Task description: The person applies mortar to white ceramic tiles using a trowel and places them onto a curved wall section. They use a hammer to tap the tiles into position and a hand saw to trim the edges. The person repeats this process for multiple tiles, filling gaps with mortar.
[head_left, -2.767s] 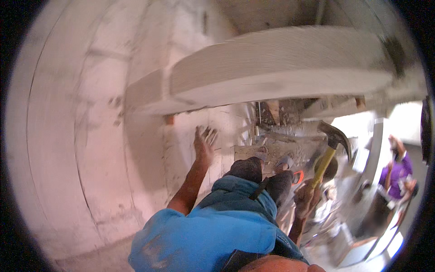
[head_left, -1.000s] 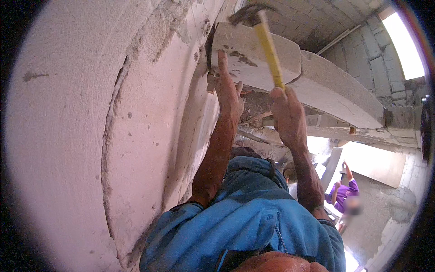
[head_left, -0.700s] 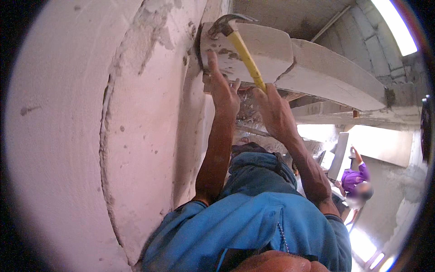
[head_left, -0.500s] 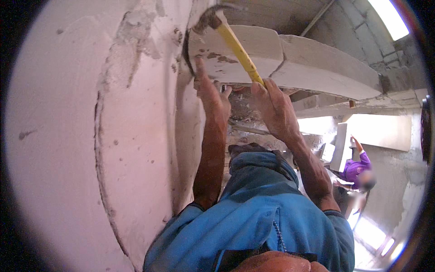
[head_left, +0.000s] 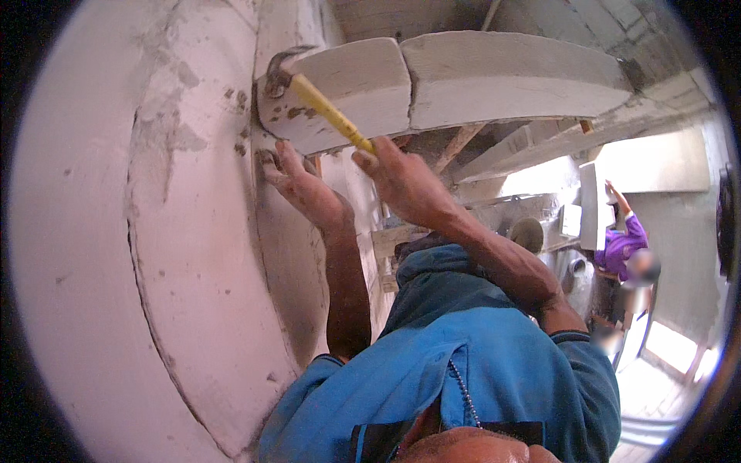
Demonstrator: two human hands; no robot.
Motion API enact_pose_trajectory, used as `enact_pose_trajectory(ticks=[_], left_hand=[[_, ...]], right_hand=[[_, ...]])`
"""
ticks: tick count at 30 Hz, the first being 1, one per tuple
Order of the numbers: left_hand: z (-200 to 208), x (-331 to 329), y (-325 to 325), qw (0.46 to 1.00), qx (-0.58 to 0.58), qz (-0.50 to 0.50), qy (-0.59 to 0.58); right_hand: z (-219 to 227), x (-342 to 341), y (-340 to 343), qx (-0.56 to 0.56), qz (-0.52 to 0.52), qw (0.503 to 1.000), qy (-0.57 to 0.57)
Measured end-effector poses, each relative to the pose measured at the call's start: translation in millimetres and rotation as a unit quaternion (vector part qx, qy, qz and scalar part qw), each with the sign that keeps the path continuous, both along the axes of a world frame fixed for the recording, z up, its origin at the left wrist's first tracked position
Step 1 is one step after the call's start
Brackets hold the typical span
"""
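Note:
My right hand [head_left: 409, 185] is closed round the lower end of a claw hammer's yellow handle [head_left: 328, 106]. The steel hammer head [head_left: 281, 76] is in front of the left end of a pale block [head_left: 359, 96], close to the wall. Brown chips mark the block's face there. Under that same end, my left hand [head_left: 312, 191] is raised with its fingers stretched up toward the block's lower edge and the wall. Whether its fingertips touch the block cannot be made out.
A pale, cracked wall [head_left: 193, 255] stands close on my left. A second pale block [head_left: 509, 81] continues the row to the right, a dark joint between them. Farther right, a person in purple [head_left: 621, 247] has a hand raised beside an upright pale slab [head_left: 593, 204].
The view has shifted, and the hammer and blocks now appear farther left. My left hand has tilted toward the wall. My right hand still grips the hammer.

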State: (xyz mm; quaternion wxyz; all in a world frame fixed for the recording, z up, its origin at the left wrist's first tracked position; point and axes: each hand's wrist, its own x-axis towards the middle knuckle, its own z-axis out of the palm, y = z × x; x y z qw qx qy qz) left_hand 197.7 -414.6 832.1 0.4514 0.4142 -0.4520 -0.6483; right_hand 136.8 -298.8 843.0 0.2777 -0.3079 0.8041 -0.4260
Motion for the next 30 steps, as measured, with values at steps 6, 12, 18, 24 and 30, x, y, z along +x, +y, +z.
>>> enact_pose_trajectory(ticks=[6,12,18,24,30], left_hand=[[-23,15,-43,0.782,-0.558,-0.051,-0.272],[-18,23,-46,0.693,-0.616,-0.106,-0.36],[-4,27,-48,0.653,-0.658,-0.116,-0.357],[-8,31,-49,0.649,-0.655,-0.117,-0.368],[12,35,-48,0.611,-0.673,-0.149,-0.389]], right_hand=[[9,-47,45,-0.098,-0.004,0.992,0.082],[46,-83,93,-0.006,0.081,0.933,0.352],[32,-85,97,0.035,0.097,0.944,0.314],[38,-87,95,0.054,0.127,0.942,0.306],[18,-104,95,-0.035,0.167,0.906,0.387]])
